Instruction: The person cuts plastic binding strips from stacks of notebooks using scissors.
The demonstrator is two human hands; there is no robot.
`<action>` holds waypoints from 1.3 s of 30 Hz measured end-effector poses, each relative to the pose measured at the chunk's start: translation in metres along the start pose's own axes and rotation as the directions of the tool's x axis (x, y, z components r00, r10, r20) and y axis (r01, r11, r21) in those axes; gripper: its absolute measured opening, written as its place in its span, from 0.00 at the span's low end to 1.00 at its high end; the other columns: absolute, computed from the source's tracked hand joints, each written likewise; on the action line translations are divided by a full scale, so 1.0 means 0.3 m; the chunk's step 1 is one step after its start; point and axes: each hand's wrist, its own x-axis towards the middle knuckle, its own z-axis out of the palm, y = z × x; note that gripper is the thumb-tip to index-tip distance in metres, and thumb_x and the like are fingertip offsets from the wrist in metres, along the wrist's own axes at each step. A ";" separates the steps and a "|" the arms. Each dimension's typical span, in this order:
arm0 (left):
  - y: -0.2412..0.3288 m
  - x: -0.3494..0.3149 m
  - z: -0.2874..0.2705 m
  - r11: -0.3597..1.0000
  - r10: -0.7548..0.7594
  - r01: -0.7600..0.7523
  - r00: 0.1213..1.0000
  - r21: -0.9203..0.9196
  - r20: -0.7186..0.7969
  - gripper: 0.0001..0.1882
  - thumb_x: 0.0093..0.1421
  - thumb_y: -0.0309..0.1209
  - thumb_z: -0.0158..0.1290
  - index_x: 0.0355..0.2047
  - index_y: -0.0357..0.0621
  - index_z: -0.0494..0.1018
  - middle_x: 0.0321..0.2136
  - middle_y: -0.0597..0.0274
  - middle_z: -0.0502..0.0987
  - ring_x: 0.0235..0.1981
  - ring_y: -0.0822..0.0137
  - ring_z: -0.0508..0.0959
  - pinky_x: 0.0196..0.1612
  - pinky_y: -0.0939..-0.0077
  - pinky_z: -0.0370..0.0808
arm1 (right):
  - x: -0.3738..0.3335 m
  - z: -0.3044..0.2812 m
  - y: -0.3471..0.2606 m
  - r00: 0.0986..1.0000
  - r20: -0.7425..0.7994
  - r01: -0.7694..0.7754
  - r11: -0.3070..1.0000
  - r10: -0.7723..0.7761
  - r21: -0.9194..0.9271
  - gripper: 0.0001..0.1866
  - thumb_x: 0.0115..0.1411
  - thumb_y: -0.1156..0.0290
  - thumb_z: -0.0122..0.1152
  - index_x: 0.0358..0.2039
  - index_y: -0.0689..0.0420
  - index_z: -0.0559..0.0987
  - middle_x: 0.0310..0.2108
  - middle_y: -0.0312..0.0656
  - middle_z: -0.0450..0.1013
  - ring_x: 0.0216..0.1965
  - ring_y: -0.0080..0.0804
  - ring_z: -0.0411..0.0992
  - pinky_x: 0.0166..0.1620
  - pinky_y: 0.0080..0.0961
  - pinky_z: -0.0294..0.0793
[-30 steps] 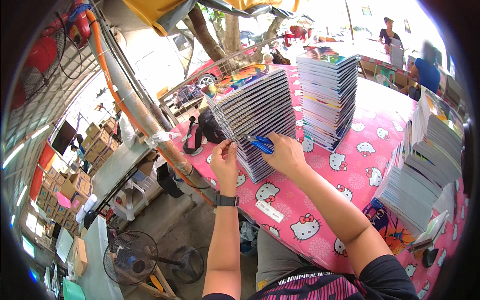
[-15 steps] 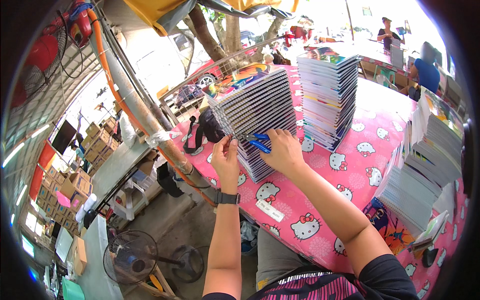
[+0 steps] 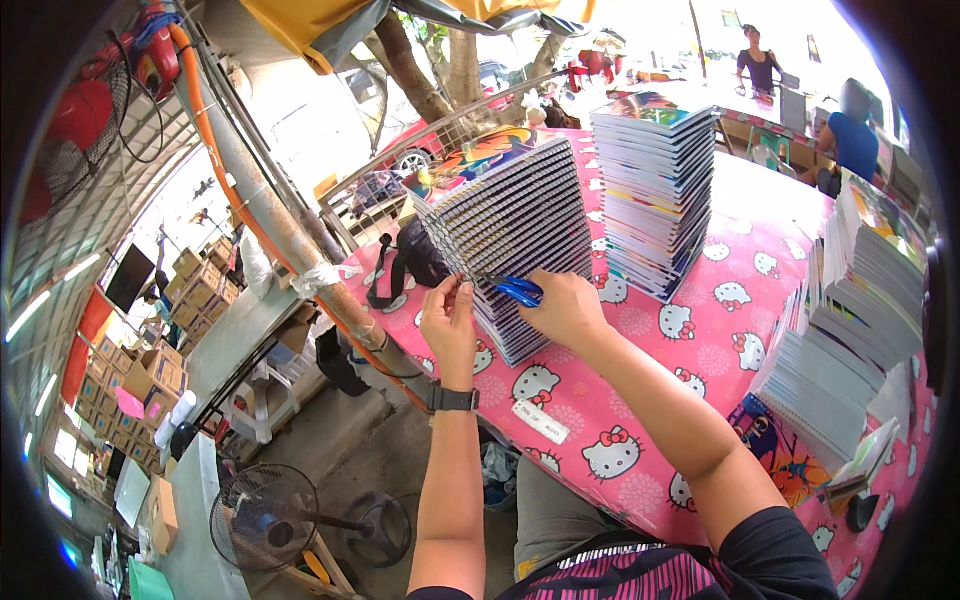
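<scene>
Right grip [image 3: 565,308] holds blue pliers [image 3: 518,291] against the notebook stack [image 3: 515,250]; left grip [image 3: 450,318] pinches its edge.

Two hands worked at centre frame, the left hand [image 3: 450,325] and the right hand [image 3: 565,310], with one pair of blue-handled pliers [image 3: 517,291]. Four stacks of notebooks stood on one pink table [image 3: 720,340]: two at upper centre, two at right. One floor fan [image 3: 265,517] stood at lower left.
</scene>
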 end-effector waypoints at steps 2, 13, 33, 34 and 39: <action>-0.018 -0.016 -0.003 0.959 -0.170 0.171 0.985 -0.228 0.024 0.14 0.59 0.33 0.52 0.39 0.33 0.72 0.32 0.59 0.74 0.29 0.72 0.73 0.31 0.80 0.71 | -0.007 -0.007 0.017 0.999 -0.009 -0.031 0.998 0.031 0.053 0.16 0.43 0.61 0.61 0.29 0.60 0.76 0.23 0.50 0.74 0.29 0.48 0.74 0.35 0.40 0.73; 0.007 0.039 0.019 0.495 -0.511 0.360 0.857 -0.791 0.070 0.17 0.65 0.42 0.40 0.34 0.40 0.68 0.24 0.67 0.66 0.21 0.76 0.65 0.21 0.83 0.61 | 0.019 0.031 -0.002 0.977 -0.188 0.094 0.995 -0.101 -0.046 0.22 0.42 0.61 0.63 0.36 0.60 0.75 0.34 0.48 0.72 0.40 0.45 0.70 0.46 0.39 0.68; 0.031 0.136 0.181 0.968 0.242 -0.250 0.896 0.028 -0.373 0.23 0.68 0.42 0.34 0.22 0.35 0.58 0.16 0.59 0.56 0.20 0.66 0.56 0.25 0.70 0.57 | 0.033 0.011 0.002 0.908 -0.339 0.205 0.967 -0.245 -0.150 0.18 0.41 0.62 0.63 0.29 0.61 0.74 0.28 0.48 0.73 0.31 0.45 0.73 0.36 0.38 0.73; 0.037 0.134 0.180 0.966 0.251 -0.258 0.895 0.031 -0.370 0.23 0.68 0.42 0.34 0.22 0.35 0.58 0.16 0.59 0.56 0.20 0.66 0.56 0.25 0.70 0.57 | 0.036 0.013 -0.003 0.918 -0.317 0.199 0.968 -0.239 -0.154 0.18 0.41 0.62 0.63 0.29 0.61 0.74 0.28 0.47 0.73 0.32 0.44 0.73 0.37 0.37 0.73; 0.054 0.126 0.161 0.963 0.269 -0.261 0.906 0.069 -0.326 0.23 0.68 0.41 0.34 0.22 0.35 0.58 0.17 0.59 0.57 0.20 0.65 0.57 0.25 0.70 0.58 | 0.031 -0.013 -0.037 0.991 -0.099 0.083 0.996 -0.087 -0.036 0.18 0.41 0.62 0.63 0.30 0.60 0.74 0.28 0.47 0.73 0.32 0.44 0.73 0.37 0.37 0.73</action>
